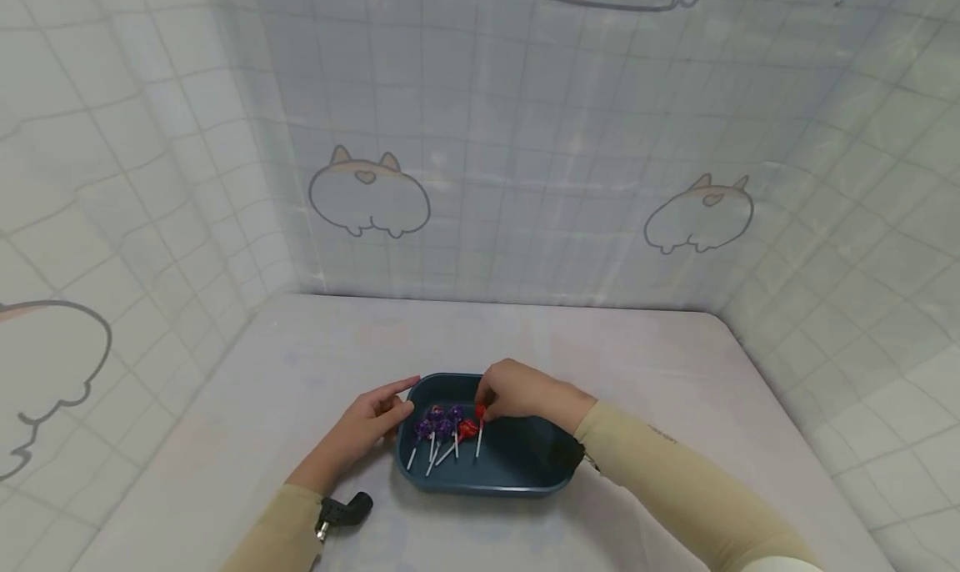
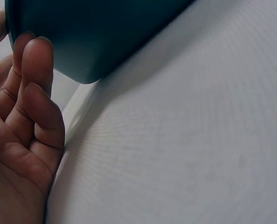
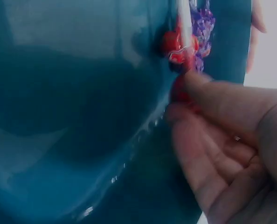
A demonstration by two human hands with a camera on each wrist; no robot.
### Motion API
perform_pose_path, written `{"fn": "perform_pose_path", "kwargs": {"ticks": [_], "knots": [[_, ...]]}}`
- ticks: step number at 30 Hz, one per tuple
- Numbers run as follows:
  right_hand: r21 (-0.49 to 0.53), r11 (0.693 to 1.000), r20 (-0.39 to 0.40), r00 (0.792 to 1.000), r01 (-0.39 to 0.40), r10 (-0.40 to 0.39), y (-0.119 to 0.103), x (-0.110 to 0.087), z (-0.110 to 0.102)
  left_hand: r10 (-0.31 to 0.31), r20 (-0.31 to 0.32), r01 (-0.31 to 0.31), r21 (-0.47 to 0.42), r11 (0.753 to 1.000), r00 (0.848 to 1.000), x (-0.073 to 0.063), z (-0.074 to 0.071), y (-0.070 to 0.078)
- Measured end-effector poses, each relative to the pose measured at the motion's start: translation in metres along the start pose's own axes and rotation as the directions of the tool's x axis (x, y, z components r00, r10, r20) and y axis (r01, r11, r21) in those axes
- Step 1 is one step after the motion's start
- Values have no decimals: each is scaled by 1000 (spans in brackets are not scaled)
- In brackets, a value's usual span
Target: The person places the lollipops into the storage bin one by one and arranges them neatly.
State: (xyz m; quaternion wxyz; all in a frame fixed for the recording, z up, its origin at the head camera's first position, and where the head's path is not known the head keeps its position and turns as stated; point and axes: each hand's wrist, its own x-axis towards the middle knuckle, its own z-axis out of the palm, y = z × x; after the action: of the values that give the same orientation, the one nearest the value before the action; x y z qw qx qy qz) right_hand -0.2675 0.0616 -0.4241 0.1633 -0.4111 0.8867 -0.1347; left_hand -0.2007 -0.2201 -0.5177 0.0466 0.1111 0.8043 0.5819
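The wrapped head of a red lollipop (image 1: 480, 411) is pinched between thumb and fingertips of the right hand (image 1: 516, 388), inside the tray (image 1: 517, 457) and just right of its cluster. Nothing appears grasped by the left hand (image 1: 369, 422); its loosely spread fingers are rested against the tray's left edge and far left corner, where slipping can best be resisted. The stick is pointed toward the tray's near edge. Whether the lollipop is being lifted or laid cannot be told; either way, a light pinch is called for, and neighbouring sticks should be cleared. Toward the left edge, purple lollipops (image 1: 441, 426) and another red lollipop (image 1: 467, 429) are bunched, so snagging is a risk.
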Motion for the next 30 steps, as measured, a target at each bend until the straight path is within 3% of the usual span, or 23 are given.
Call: {"fn": "perform_pose_path", "kwargs": {"ticks": [8,13,21,30], "knots": [[-139,990,9,1000,11,-10,-5,5,6,-15,-17,16,28,999,1000,-1,3,8],[-129,992,15,1000,2,0,-5,5,8,13,-1,-13,13,1000,1000,-7,5,21],[-81,997,12,1000,-21,22,-4,4,8,6,-2,-6,8,1000,1000,-9,5,28],[-68,997,-2,999,-47,47,-3,0,3,-10,-12,10,22,1000,1000,-1,4,6]]}}
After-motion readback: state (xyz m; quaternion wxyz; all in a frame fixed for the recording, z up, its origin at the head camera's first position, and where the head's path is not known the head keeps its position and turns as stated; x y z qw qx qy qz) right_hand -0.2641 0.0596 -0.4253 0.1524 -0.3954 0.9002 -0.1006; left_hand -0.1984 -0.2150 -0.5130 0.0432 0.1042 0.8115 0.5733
